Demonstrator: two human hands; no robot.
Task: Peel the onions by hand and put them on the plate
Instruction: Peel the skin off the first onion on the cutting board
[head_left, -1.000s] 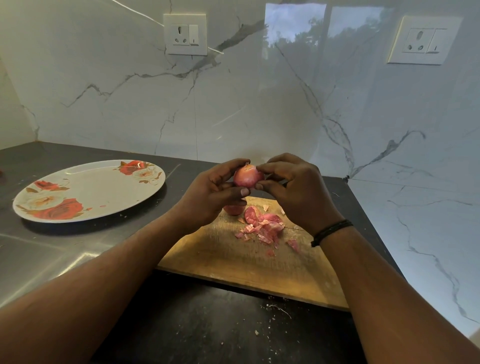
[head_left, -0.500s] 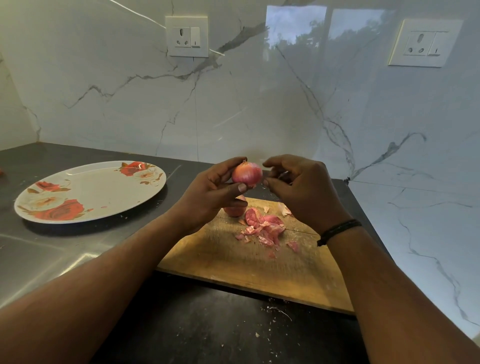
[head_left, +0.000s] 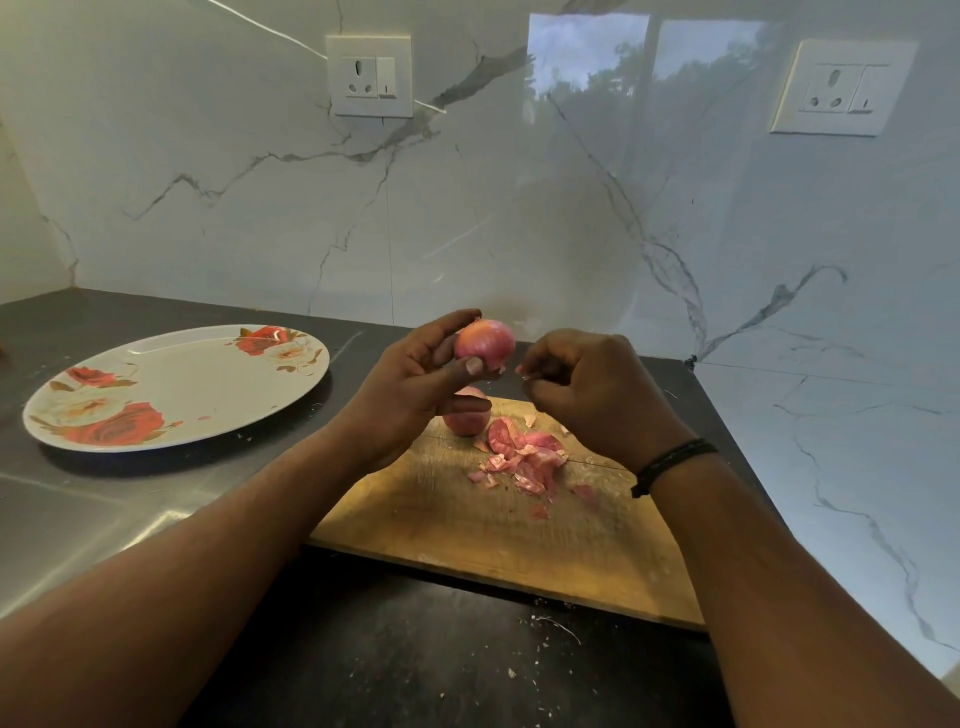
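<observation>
Onion (head_left: 485, 344): gripped in left hand (head_left: 415, 387) above cutting board (head_left: 498, 525). Right hand (head_left: 587, 392): fingers curled, a peel scrap apparently pinched. Second onion (head_left: 467, 418) on board; plate (head_left: 171, 384) on tabletop (head_left: 78, 499).

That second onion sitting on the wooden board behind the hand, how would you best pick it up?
Grip the onion on the board across its round middle, coming from above and slightly from the right. It rests low on the cutting board, with the left hand over its left side and peel scraps lying just to its right.
</observation>
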